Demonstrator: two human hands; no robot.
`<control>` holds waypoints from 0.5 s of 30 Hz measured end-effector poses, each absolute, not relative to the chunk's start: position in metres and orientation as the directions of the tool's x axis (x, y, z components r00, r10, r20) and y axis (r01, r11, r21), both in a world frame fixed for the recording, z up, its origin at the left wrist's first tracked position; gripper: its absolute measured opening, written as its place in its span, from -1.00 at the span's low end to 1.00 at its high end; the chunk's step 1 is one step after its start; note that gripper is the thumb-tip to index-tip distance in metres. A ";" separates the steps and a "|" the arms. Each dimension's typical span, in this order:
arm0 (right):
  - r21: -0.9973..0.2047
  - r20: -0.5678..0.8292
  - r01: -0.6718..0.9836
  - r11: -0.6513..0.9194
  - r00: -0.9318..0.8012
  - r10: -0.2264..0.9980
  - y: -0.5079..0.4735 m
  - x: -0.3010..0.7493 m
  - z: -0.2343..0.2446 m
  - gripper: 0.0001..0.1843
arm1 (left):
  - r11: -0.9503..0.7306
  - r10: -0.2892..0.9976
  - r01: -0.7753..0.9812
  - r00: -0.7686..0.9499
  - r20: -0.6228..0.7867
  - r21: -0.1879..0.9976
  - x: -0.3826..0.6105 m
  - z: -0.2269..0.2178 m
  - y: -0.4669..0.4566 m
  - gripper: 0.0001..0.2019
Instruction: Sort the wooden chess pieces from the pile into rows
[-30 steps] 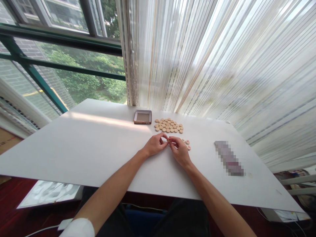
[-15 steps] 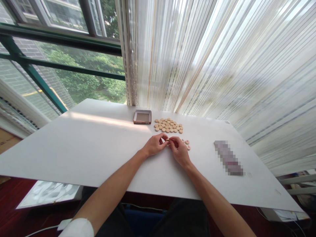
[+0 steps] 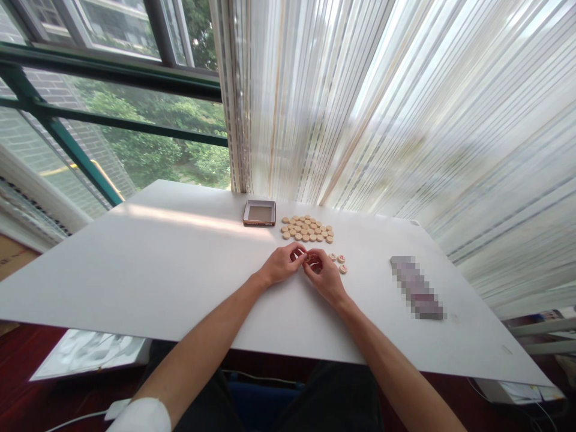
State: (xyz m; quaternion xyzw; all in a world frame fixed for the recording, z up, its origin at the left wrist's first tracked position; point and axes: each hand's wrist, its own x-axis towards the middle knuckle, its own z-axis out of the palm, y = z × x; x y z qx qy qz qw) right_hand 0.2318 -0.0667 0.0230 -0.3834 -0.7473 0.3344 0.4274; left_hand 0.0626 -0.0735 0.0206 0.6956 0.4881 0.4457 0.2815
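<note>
My left hand [image 3: 279, 264] and my right hand [image 3: 328, 277] meet over the white table, thumbs and fingers closed in a pinch. Between their fingertips is a small round Chinese chess piece [image 3: 308, 257], mostly covered by the fingers. Just right of my right hand lie a few pieces with red characters facing up, among them one piece [image 3: 341, 259] and a nearer one [image 3: 343, 269]. Beyond both hands, several plain tan pieces [image 3: 305, 231] lie grouped on the table, no markings visible on their tops.
An open shallow box [image 3: 260, 224] stands at the table's back edge, left of the plain pieces. A pixelated flat object [image 3: 416, 288] lies to the right on the white table [image 3: 135, 270]. Behind hangs a striped sheer curtain [image 3: 288, 108], with a window at the left.
The piece has turned between my fingertips. My right fingers have shifted slightly, and another red-marked piece beside them shows more fully. My forearms have stayed in place.
</note>
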 end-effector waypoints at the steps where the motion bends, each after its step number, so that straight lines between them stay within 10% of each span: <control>1: -0.826 0.383 0.291 0.483 -0.338 0.859 -0.067 0.232 0.023 -0.75 | -0.364 0.930 0.426 0.126 0.344 0.828 0.063 0.021 -0.074 -0.82; 15: -0.848 0.370 0.278 0.452 -0.302 0.879 -0.066 0.232 0.022 -0.74 | -0.365 0.930 0.424 0.128 0.344 0.829 0.063 0.019 -0.072 -0.76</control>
